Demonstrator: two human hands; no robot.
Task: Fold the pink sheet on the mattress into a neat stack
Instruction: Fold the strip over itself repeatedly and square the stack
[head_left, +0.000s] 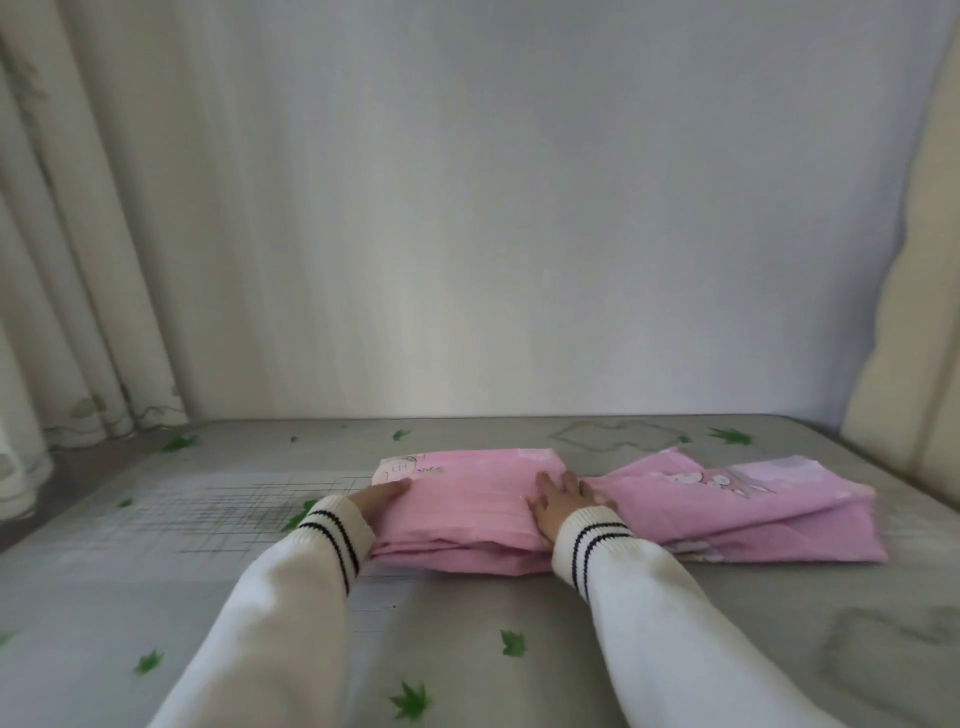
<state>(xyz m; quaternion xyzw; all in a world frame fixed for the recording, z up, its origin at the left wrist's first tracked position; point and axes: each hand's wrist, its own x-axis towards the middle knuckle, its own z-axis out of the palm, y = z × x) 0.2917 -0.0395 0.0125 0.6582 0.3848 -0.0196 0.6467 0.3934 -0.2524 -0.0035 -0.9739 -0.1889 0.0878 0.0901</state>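
Observation:
The pink sheet (467, 499) lies on the grey mattress (467, 623), folded into a long band with several layers showing at its near edge. Its left part is a flat rectangle; the right part (753, 509) spreads looser, with a cartoon print on top. My left hand (382, 493) rests against the left edge of the folded part, fingers straight. My right hand (563, 499) presses flat on the sheet's middle, fingers spread. Both arms wear white sleeves with dark striped cuffs.
The mattress has green leaf prints and a grid pattern at the left. A plain pale wall (493, 208) rises behind it. Cream curtains (78, 312) hang at the left, and a cream padded panel (914, 338) leans at the right.

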